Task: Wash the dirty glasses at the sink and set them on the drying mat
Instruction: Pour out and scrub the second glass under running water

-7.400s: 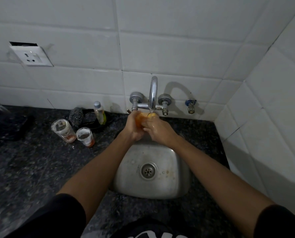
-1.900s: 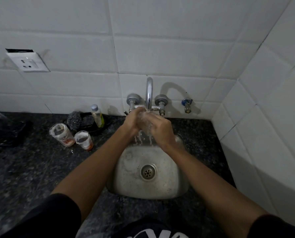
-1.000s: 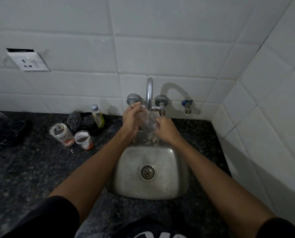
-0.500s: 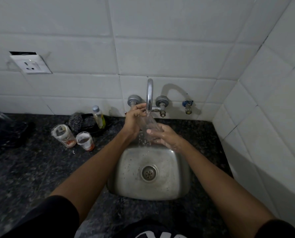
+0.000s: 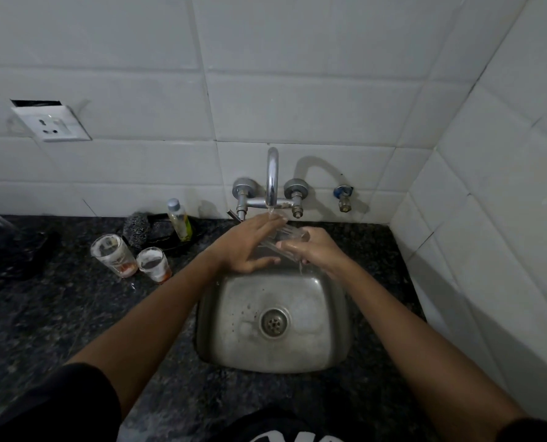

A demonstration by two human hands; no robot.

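A clear glass (image 5: 286, 240) lies tilted on its side under the running tap (image 5: 271, 180), over the back of the steel sink (image 5: 234, 327). My right hand (image 5: 313, 250) grips it from the right. My left hand (image 5: 250, 244) rests flat over its left part with the fingers spread. Water falls from the spout onto the glass and my fingers. Two dirty glasses with whitish and orange residue stand on the counter left of the sink: a taller one (image 5: 114, 255) and a shorter one (image 5: 153, 265). No drying mat is in view.
A steel scrubber (image 5: 135, 229) and a small bottle of yellow liquid (image 5: 179, 220) sit by the back wall on a dark dish. A dark object (image 5: 10, 247) lies at the far left of the black granite counter. A tiled wall closes in the right side.
My left hand has come down from the left tap handle and now lies flat across the glass. The glass has tipped lower, more onto its side, in my right hand.
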